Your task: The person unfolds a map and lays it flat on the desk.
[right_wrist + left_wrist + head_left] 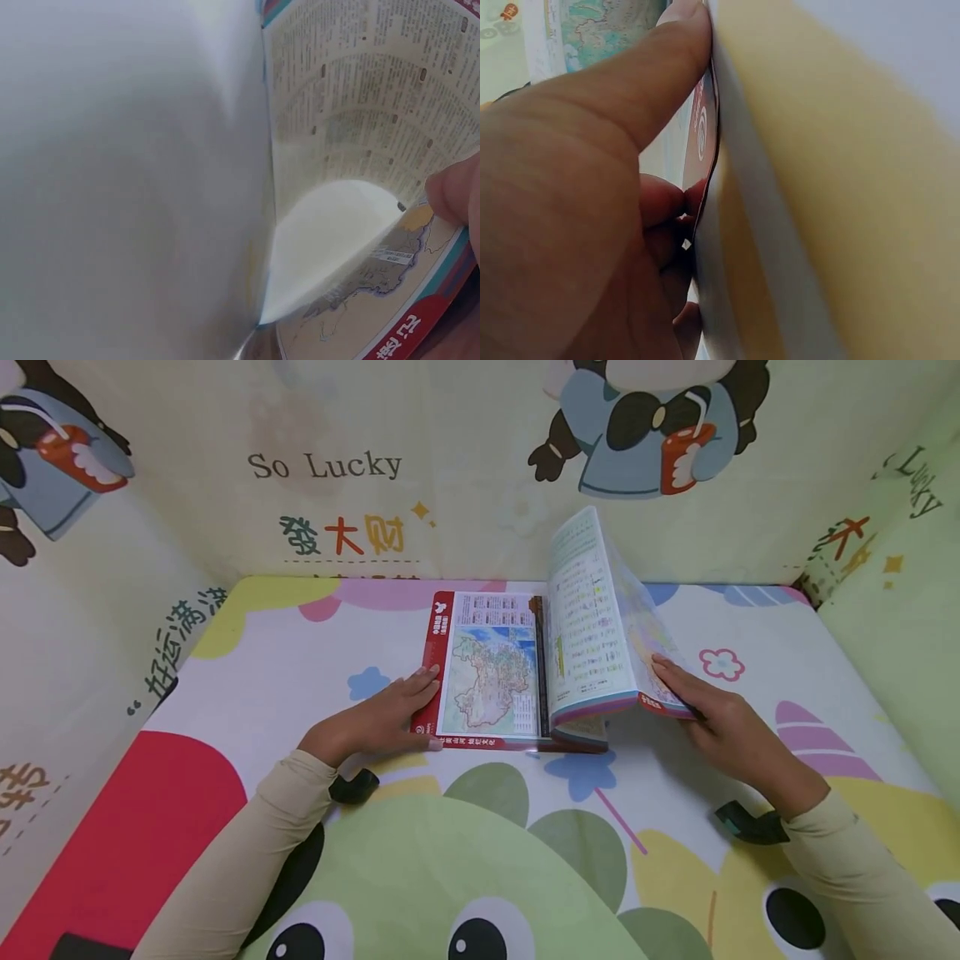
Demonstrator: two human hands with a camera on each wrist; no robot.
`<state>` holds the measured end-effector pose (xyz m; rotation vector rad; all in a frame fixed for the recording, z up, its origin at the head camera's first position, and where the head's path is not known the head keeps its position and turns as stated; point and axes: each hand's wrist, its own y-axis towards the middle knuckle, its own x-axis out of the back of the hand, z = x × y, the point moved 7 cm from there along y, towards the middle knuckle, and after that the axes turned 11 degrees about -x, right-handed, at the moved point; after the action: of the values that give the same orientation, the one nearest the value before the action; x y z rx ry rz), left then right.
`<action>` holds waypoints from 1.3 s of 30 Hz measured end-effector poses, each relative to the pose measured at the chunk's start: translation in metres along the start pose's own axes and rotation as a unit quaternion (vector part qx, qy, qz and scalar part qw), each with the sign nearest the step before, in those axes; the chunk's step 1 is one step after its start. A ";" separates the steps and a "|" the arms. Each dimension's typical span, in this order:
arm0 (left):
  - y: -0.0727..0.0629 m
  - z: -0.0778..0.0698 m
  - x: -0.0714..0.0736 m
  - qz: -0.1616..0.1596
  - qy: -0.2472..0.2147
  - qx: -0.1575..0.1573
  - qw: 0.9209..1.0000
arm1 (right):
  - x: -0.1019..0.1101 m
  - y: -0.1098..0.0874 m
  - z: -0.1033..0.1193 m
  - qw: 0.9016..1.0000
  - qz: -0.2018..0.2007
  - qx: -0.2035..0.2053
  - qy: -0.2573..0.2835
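Observation:
An atlas-like book (491, 681) lies spread on the table, a map page with a red margin on its left side. My left hand (382, 714) rests on that red margin, its thumb by the lower corner. On the right, a thick sheaf of pages (588, 618) stands raised and curved. My right hand (738, 735) pinches the outer lower edge of the book's right-hand pages, thumb on top. In the right wrist view, the thumb (457, 191) presses a bent map page (360, 300) beside a page of dense text (360, 97). The right fingers underneath are mostly hidden.
A cartoon-printed cloth (525, 868) covers the table. Pale printed sheets (465, 468) rise as walls at the back and both sides. Dark straps (752, 824) sit at the wrists, and a dark object (86, 947) shows at the lower left edge.

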<state>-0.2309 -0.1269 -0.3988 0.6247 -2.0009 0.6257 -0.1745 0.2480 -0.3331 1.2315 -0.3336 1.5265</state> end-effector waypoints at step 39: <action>-0.020 0.009 0.001 0.010 -0.026 0.001 1.000 | 0.022 -0.017 -0.030 0.989 -0.014 -0.136 0.048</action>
<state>-0.2237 -0.1478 -0.3982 0.6276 -2.0567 0.6299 -0.1727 0.2888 -0.3345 0.9413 -0.4436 1.4577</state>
